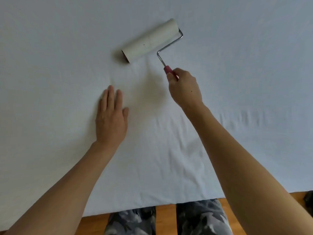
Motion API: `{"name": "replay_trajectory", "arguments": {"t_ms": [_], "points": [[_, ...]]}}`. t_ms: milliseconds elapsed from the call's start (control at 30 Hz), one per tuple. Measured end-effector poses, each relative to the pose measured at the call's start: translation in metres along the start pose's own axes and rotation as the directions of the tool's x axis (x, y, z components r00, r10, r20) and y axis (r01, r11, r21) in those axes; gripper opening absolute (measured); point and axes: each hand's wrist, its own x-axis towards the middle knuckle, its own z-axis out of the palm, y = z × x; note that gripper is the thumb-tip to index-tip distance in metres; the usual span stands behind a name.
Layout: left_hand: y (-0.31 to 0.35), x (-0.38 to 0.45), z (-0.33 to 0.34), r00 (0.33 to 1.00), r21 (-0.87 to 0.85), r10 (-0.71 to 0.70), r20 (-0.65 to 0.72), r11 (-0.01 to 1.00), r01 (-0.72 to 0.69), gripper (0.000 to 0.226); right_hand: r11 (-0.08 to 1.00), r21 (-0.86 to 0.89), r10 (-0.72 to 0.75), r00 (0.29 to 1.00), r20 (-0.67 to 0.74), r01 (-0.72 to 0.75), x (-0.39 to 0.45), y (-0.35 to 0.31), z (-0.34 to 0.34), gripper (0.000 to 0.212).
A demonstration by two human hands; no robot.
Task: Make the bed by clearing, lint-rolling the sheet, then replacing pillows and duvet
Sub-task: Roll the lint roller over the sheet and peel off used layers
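**Rolling the bare sheet**

The white sheet [50,65] covers almost the whole view, smooth at the far side and wrinkled near the person. The left hand [111,117] lies flat with straight fingers, probably to keep the cloth tight. The right hand [183,87] is closed around the pink handle of the lint roller [149,41], which lies on the sheet at the far centre. Its paper looks cream-coloured, with a few dark specks.
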Motion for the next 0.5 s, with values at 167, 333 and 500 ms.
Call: {"name": "replay_trajectory", "arguments": {"t_ms": [167, 333, 500], "points": [[0.001, -0.003, -0.004, 0.999, -0.001, -0.029, -0.026, 1.000, 0.029, 0.046, 1.000, -0.013, 0.021, 1.000, 0.019, -0.021, -0.078, 0.098, -0.014, 0.038], [0.033, -0.013, -0.001, 0.980, -0.036, -0.192, -0.047, 0.981, 0.191, 0.048, 0.993, -0.061, 0.111, 0.980, 0.167, -0.102, -0.175, 0.201, -0.051, 0.026], [0.105, -0.037, 0.015, 0.961, -0.098, -0.257, -0.105, 0.964, 0.247, 0.043, 0.977, -0.157, 0.182, 0.948, 0.263, -0.144, -0.232, 0.278, -0.092, 0.017]]}}
